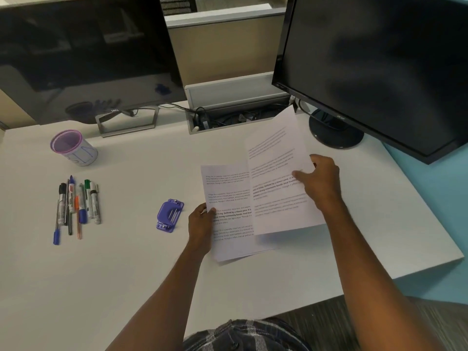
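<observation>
Right hand [319, 179] pinches the top printed sheet [278, 173], lifted and tilted at the desk's [126, 274] centre-right; left hand [201, 228] grips the left edge of the paper stack [229, 219] lying beneath. Purple hole punch [169, 215] sits just left; pens [76, 206] far left.

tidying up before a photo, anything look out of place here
The pens and markers lie loose on the white desk, while the purple-rimmed mesh cup behind them looks empty. The printed white paper sheets are fanned, not squared.
</observation>
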A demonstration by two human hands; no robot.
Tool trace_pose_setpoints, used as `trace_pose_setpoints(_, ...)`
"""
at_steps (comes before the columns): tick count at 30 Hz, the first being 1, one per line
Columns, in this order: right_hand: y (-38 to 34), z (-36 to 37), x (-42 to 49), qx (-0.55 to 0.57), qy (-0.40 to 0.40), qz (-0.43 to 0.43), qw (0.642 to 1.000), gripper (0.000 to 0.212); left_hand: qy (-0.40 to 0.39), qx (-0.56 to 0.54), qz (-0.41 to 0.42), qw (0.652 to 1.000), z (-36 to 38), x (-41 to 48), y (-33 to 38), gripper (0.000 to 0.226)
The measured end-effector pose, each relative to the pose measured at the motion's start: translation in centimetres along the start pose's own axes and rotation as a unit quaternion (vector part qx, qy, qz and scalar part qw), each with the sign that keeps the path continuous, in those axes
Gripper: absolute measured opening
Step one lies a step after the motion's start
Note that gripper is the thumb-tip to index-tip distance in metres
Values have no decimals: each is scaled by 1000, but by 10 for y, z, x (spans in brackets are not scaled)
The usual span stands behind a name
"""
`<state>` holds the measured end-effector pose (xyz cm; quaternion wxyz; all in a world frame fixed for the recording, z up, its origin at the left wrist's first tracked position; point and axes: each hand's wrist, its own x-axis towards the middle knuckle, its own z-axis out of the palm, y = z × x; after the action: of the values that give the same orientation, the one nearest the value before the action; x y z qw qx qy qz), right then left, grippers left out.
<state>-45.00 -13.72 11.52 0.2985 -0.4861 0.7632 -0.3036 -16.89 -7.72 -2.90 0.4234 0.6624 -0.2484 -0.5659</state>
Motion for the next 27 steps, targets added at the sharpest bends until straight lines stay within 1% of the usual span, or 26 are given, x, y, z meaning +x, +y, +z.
trace_pose_setpoints(1, 5, 5, -3, 34, -26, 2, 999, 33, 1, 3, -3, 1000, 0, 0, 0, 18)
trace_pose_setpoints(2, 9, 12, -6, 63, -51, 7, 997, 31, 4, 5, -8, 1000, 0, -1, 1, 17)
trace_pose_setpoints(5, 25, 38, -13, 119, -108, 40, 986, 36, 21, 8, -26, 999, 3, -2, 5, 25)
trace_pose_setpoints(9, 44, 74, -21, 147, -143, 84, 975, 40, 15, 8, -23, 1000, 3, -5, 6, 34)
trace_pose_setpoints(13, 55, 99, -26, 130, -148, 87, 976, 38, 15, -2, -23, 1000, 4, -3, 5, 34)
trace_pose_setpoints(18, 55, 118, -31, 58, -130, 57, 988, 39, 12, 3, -15, 1000, 3, -3, 4, 32)
trace_pose_setpoints(27, 57, 134, -34, 0, -125, 29, 992, 43, 3, 6, 7, 1000, 2, 0, 2, 17)
